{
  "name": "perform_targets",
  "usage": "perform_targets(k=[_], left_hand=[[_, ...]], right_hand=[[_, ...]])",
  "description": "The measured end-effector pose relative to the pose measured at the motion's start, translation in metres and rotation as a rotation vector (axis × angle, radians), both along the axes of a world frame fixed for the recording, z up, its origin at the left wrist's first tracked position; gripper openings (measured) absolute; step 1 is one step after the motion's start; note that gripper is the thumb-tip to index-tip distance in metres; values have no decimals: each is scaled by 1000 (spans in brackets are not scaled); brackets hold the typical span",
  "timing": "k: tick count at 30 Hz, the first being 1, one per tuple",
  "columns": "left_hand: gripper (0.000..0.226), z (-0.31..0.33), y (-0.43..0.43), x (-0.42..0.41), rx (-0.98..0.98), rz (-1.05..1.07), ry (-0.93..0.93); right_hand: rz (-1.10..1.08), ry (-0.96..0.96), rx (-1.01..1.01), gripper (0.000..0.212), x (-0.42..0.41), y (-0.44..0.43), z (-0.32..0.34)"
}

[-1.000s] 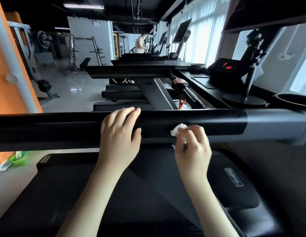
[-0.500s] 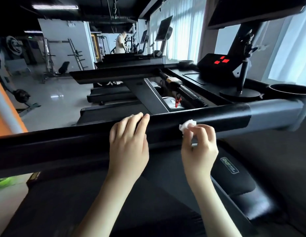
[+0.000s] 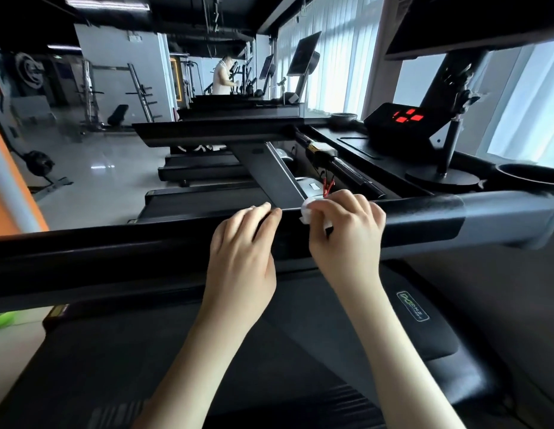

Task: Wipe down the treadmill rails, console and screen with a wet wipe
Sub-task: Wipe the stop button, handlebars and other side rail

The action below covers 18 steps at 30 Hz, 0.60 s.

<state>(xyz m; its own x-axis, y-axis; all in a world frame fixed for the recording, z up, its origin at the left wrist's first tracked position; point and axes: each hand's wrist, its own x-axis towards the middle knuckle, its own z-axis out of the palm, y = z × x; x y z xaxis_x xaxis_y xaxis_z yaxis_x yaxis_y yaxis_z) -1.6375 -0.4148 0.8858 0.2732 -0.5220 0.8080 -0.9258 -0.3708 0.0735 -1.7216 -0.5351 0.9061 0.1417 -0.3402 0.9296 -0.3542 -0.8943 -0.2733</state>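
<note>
A thick black treadmill rail (image 3: 114,255) runs across the view and turns grey at its right end. My left hand (image 3: 241,255) lies on the rail near the middle, its fingers draped over the top edge. Right beside it, my right hand (image 3: 346,233) pinches a small crumpled white wet wipe (image 3: 308,212) and presses it against the rail's upper face. The console (image 3: 402,125) with red lit digits stands at the back right, below the dark screen (image 3: 455,23) at the top right.
A black cup holder (image 3: 529,174) sits at the right by the rail's end. The treadmill belt and motor cover (image 3: 424,323) lie below my arms. More treadmills line up ahead; a person (image 3: 223,75) stands on a far one. An orange pillar is at the left.
My right hand slid the wipe up from the rail's front face onto its top edge. The left hand stayed on the rail. The camera turned, so the rail now looks more tilted.
</note>
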Motion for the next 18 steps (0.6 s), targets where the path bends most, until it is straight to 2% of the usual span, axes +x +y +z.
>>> perform_targets(k=[3, 6, 8, 12, 16, 18], left_hand=[[47, 3, 7, 3, -61, 36, 26], [45, 3, 16, 10, -96, 146, 56], [44, 2, 20, 14, -84, 159, 49], [43, 1, 20, 15, -79, 164, 30], [42, 0, 20, 15, -107, 156, 35], [42, -1, 19, 15, -121, 153, 28]], right_hand=[[14, 103, 101, 21, 0, -6, 11], [-25, 347, 275, 26, 9, -12, 30], [27, 436, 312, 22, 13, -10, 34], [176, 424, 280, 18, 0, -8, 39], [45, 401, 272, 22, 1, -14, 37], [88, 326, 230, 21, 2, -7, 28]])
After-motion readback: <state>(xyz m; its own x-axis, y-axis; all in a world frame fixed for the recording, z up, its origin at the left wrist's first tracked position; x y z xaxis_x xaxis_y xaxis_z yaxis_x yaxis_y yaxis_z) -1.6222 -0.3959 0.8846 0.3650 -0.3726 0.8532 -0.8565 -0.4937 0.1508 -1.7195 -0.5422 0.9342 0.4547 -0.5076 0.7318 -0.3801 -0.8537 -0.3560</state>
